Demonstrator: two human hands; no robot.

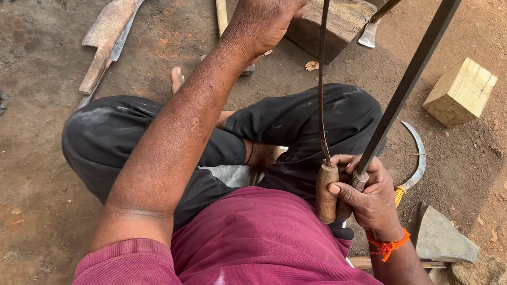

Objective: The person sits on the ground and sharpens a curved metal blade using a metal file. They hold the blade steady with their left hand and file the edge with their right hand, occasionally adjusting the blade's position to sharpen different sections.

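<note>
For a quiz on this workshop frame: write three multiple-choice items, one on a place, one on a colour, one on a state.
1. Where does the pale wooden block lie?
A. on the dirt ground
B. on the person's lap
C. on the grey stone

2. What colour is the thread on the wrist of the right hand?
A. blue
B. orange
C. white

3. How does the left hand stand?
A. flat on the ground
B. open in the air
C. raised, fingers pinching the top of the thin curved blade

Answers:
1 A, the block sits on bare soil at the right.
2 B, an orange band shows at the wrist.
3 C, the fingers close on the blade's upper end, while the right hand grips its wooden handle.
</note>
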